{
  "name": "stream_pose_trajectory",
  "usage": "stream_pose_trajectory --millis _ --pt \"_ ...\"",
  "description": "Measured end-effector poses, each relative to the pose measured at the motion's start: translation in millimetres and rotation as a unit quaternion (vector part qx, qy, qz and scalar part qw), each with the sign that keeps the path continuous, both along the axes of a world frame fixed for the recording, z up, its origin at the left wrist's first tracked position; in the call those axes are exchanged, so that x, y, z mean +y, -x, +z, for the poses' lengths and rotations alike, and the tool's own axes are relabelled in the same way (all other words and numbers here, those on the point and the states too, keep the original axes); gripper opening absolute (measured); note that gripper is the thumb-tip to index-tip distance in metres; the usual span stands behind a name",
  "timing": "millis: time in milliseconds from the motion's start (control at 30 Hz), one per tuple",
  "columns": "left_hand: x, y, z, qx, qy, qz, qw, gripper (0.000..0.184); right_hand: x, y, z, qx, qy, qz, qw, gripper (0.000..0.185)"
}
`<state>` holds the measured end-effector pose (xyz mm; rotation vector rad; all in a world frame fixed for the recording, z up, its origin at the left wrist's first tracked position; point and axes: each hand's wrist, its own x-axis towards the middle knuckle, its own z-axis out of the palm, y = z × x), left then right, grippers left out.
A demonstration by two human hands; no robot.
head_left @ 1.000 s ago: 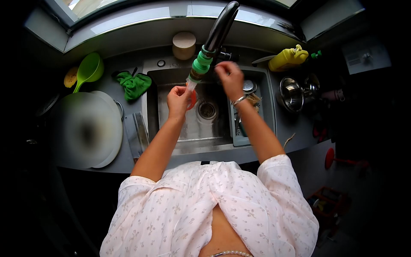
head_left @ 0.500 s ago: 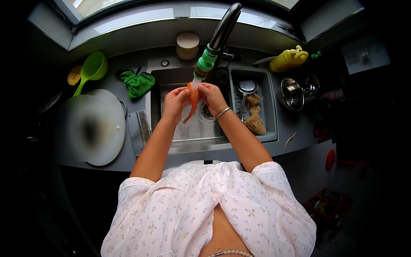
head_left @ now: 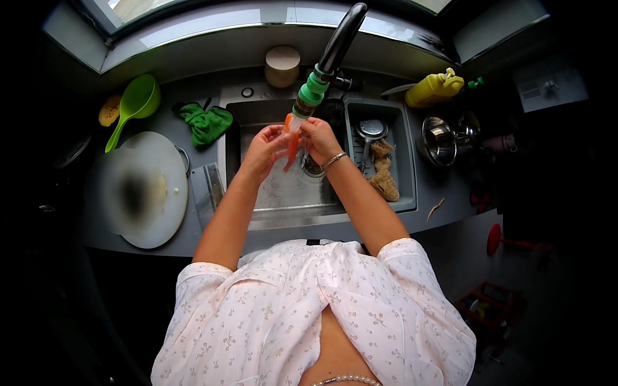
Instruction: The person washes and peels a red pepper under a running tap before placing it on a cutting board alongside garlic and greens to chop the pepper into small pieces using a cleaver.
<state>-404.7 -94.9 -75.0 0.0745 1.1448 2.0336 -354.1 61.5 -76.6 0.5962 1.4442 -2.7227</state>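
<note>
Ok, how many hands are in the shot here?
2, both over the sink, under the tap. The left hand is left of the orange strip; the right hand is to its right. The dark edges could hide others.

Daylight came through the window [head_left: 141, 8] at the top of the view, where a pale, glossy sill [head_left: 225, 22] ran across above a grey wall [head_left: 212, 55]. A dark grey counter [head_left: 151, 248] surrounded the steel sink [head_left: 277, 209] (its front edge caught a little shine). Grey floor [head_left: 467, 248] showed beyond the counter's right end, and the outer edges of the room sank into near black, too dark to read.
</note>
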Motion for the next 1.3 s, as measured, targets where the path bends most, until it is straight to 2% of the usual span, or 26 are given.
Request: stream_pose_trajectory --millis 100,133,267,333,500,567,733,933,1000,1100,1167,1300 --pt "-8.9 -3.5 -9.7 0.007 0.041 -0.049 0.998 0.029 -4.5 3.6 11.8 -0.031 0.003 -0.035 0.999 0.017" --pt "-12.0 -6.5 -8.4 -0.001 0.056 -0.046 0.997 0.023 -3.1 6.1 9.8 -0.027 0.007 -0.034 0.999 0.016" --pt "-12.9 -6.7 -16.6 0.002 0.046 -0.054 0.997 0.019 -0.6 10.8 -0.6 -0.02 0.026 -0.026 0.999 0.016" --pt "-10.0 -7.7 -11.5 0.035 0.073 -0.001 0.997 0.016 -4.9 10.1 3.7 -0.03 0.01 -0.035 0.999 0.017" --pt "-6.2 -2.9 -23.0 0.034 0.106 0.056 0.992 0.016 -10.2 -5.0 -7.9 -0.081 -0.055 -0.035 0.995 0.023" --pt "-4.4 -2.1 -25.6 0.023 0.122 0.064 0.99 0.016 -16.3 -15.8 -15.5 -0.114 -0.1 0.01 0.988 0.025" --pt "-1.6 -5.3 -17.4 -0.062 0.087 0.053 0.993 0.019 -15.9 -22.2 -9.2 -0.105 -0.083 0.043 0.99 0.018" --pt "-7.5 1.9 -29.4 -0.123 0.025 0.013 0.992 0.022 -14.3 -23.3 -4.5 -0.096 0.026 0.042 0.994 0.016" --pt "-7.1 -0.3 -29.7 -0.137 0.01 0.02 0.99 0.023 -13.8 -23.0 -12.0 -0.076 0.097 0.044 0.991 0.014" --pt "-7.8 0.0 -37.2 -0.181 -0.026 0.019 0.983 0.024 -16.8 -20.2 -17.1 -0.08 0.127 0.024 0.988 0.013" --pt "-8.4 0.7 -43.6 -0.21 -0.047 0.013 0.977 0.024 -15.5 -19.2 -21.9 -0.075 0.112 0.027 0.99 0.013" --pt "-6.3 -3.7 -21.5 -0.173 0.001 0.013 0.985 0.021 -14.2 -15.9 -21.7 -0.065 0.065 0.006 0.996 0.014"
